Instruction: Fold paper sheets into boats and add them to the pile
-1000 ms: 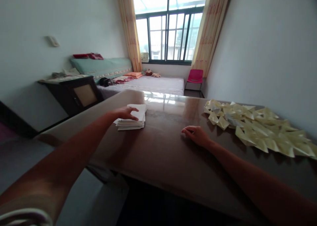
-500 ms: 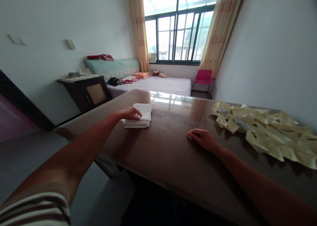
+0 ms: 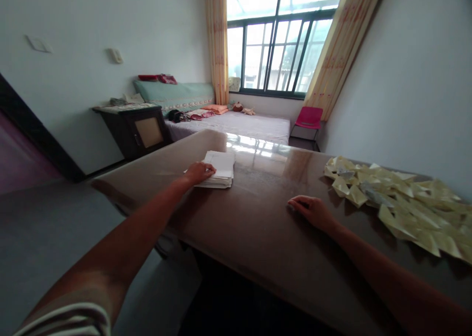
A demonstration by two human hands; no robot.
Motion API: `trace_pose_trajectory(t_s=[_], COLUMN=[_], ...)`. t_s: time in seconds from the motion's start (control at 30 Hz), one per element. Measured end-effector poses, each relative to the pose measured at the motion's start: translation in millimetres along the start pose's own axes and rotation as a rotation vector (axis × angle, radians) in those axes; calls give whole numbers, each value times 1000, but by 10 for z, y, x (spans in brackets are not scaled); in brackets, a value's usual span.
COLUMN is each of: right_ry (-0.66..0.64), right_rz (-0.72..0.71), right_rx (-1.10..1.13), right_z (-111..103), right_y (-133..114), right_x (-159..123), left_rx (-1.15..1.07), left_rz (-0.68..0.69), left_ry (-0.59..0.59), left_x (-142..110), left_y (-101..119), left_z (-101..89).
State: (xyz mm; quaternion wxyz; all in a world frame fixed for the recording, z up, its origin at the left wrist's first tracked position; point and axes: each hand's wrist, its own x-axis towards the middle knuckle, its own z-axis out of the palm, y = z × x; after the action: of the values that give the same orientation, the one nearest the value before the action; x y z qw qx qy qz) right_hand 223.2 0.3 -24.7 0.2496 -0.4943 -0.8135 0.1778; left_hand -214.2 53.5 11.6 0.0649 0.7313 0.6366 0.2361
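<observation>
A stack of white paper sheets lies on the brown glossy table, left of its middle. My left hand is at the stack's left side, its fingers drawn together on the top sheet; the fingertips are partly hidden. To the right, my right hand rests on the tabletop with curled fingers and no paper in it. Beyond it, at the table's right side, a spread-out heap of folded yellowish paper pieces lies apart from the hand. A few greyish pieces show among them.
Behind the table stands a bed with cloths and toys on it. A dark cabinet is at the left, a pink chair at the back right. The table's front edge runs below my hands.
The view has swung slightly left, so things sit further right. My left hand's fingers have drawn together on the paper stack. My right hand stays resting on the table.
</observation>
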Motion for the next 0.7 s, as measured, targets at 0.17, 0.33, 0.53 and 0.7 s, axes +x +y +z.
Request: trace_pose_trajectory(t_s=[0.17, 0.33, 0.53, 0.7], right_ry=[-152, -73, -212, -424], right_rz=[-25, -331, -278, -259], right_rx=[-137, -161, -437, -519], right_z=[99, 385, 842, 911], right_y=[-272, -1122, -1920, -2116], right_x=[317, 991, 1837, 2209], left_rx=[-65, -175, -253, -315], left_rz=[-132, -226, -223, -212], left_ry=[246, 285, 298, 300], left_x=[-139, -103, -134, -122], left_y=[-152, -318, -377, -421], left_z=[203, 203, 178, 179])
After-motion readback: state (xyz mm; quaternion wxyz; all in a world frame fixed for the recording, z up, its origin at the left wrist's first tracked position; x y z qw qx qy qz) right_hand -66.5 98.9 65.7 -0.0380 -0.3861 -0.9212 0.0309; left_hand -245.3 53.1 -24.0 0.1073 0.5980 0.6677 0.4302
